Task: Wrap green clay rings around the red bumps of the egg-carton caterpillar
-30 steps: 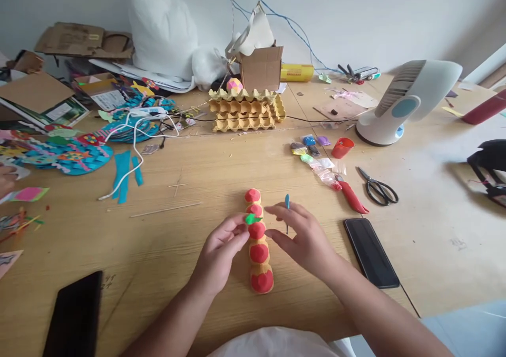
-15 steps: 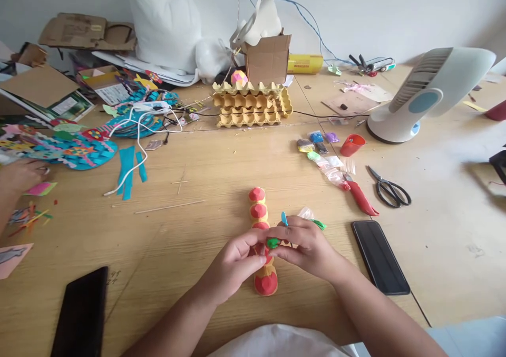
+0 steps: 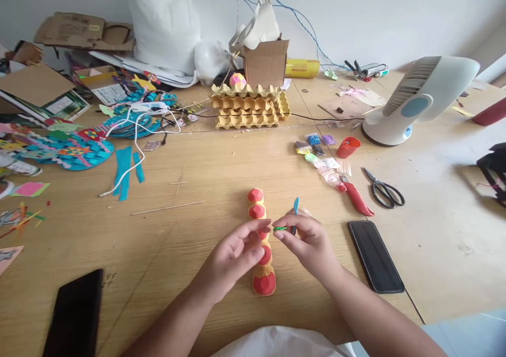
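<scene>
My right hand [image 3: 308, 238] pinches a small flattened piece of green modelling clay [image 3: 280, 229] between thumb and forefinger. A blue plastic clay knife [image 3: 296, 207] is tucked between its fingers, blade pointing up. My left hand [image 3: 237, 254] is just left of the clay, thumb and forefinger apart, holding nothing. Beneath both hands a strip of egg-carton cups [image 3: 264, 283], yellow with red-covered tops, lies lengthwise on the table; my left fingers cover part of its middle. A clear plastic wrapper [image 3: 305, 212] shows partly behind my right hand.
To the right lie a black phone [image 3: 375, 257], scissors [image 3: 384, 188], a red-handled cutter [image 3: 358, 198], bagged clay [image 3: 314, 145] and a red cup [image 3: 348, 147]. A fan [image 3: 411, 101] stands behind them. Egg cartons [image 3: 247, 117] sit at the back; a dark tablet [image 3: 75, 312] lies front left.
My hands have drawn apart, and the green lump now looks thin and flat in my right fingers. The other person's hand at the far left has gone out of view.
</scene>
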A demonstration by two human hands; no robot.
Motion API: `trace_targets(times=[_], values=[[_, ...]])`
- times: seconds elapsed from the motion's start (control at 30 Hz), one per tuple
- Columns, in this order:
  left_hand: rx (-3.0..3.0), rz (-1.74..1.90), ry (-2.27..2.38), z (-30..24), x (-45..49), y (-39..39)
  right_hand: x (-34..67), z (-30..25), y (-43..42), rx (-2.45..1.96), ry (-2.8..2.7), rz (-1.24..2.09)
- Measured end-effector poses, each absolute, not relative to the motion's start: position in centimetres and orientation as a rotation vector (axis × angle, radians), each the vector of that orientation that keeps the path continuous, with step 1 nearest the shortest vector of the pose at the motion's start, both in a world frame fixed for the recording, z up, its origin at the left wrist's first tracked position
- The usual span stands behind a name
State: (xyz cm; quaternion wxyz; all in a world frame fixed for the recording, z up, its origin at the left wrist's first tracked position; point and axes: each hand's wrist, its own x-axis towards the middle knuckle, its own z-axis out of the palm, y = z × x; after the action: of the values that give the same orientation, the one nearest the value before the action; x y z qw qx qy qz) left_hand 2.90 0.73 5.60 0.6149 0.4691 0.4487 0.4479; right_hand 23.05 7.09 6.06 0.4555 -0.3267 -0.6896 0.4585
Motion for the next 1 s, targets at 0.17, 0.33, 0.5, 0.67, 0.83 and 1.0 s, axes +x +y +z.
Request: trace_targets(times=[0.17, 0.33, 0.5, 0.67, 0.83, 1.0], values=[[2.043, 1.3, 1.312, 6.0, 3.7, 0.5, 22.6, 6.0, 5.6, -0.841, -1.338, 1.908], [2.27, 1.333, 1.331, 6.5, 3.7, 0.8, 22.6, 4.9, 5.5, -0.76, -1.317, 1.969], [2.26, 1.377, 1.279, 6.3, 3.5, 1.1, 22.8, 4.0, 5.7, -0.672, -1.138, 2.205], [2.318, 1.315, 1.288, 6.1, 3.5, 1.3, 22.6, 3.1, 5.1, -0.787, -0.837, 2.302], [2.348, 1.291, 1.317, 6.1, 3.6, 1.3, 22.5, 3.0, 5.2, -0.793, -0.857, 2.264], [2.365, 1.299, 1.357, 6.2, 3.5, 1.3, 22.6, 3.3, 5.6, -0.786, -0.97, 2.221]])
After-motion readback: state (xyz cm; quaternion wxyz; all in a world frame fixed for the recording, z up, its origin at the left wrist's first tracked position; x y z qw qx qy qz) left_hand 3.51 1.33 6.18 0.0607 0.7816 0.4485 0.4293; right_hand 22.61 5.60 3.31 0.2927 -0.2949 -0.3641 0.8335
